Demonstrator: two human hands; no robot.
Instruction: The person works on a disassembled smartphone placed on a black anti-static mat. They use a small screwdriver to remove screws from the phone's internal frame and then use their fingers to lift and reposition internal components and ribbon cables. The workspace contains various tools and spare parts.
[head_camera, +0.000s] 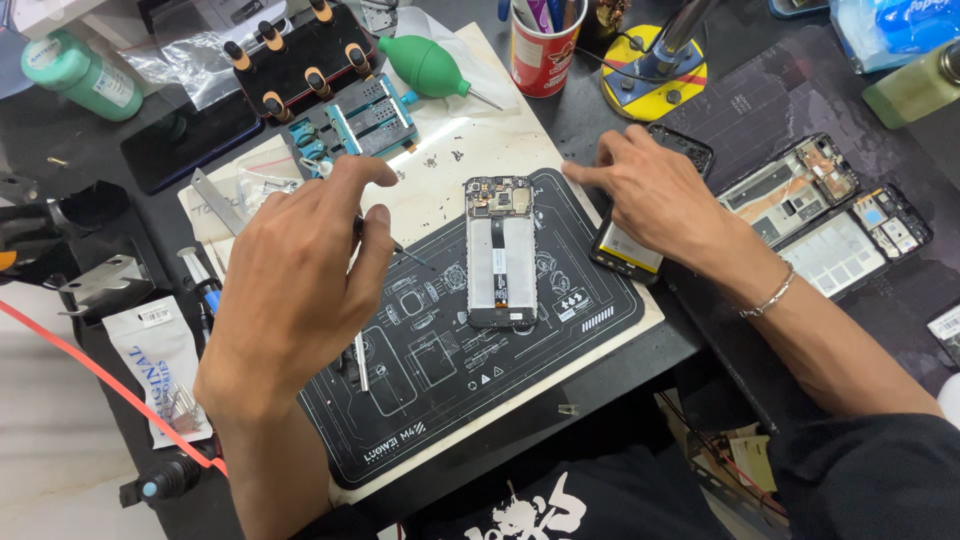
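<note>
While the left hand (300, 270) pinched a tool (400, 248) clear of the opened phone (501, 250) mid-worktop, the right hand (645, 195), open, steadied a battery (628, 252).

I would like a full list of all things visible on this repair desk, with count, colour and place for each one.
opened phone: 1, grey and black, centre of mat
work mat: 1, black with white drawings, desk centre
tweezers: 1, dark, in left hand
battery: 1, black and white, under right hand
air blower: 1, green, top centre
cup with pens: 1, red, top centre
phone holder: 1, blue-grey, above mat
bottle: 1, green, top left
dismantled phones: 2, dark, right side
left hand: 1, over mat
right hand: 1, index finger stretched out
</note>
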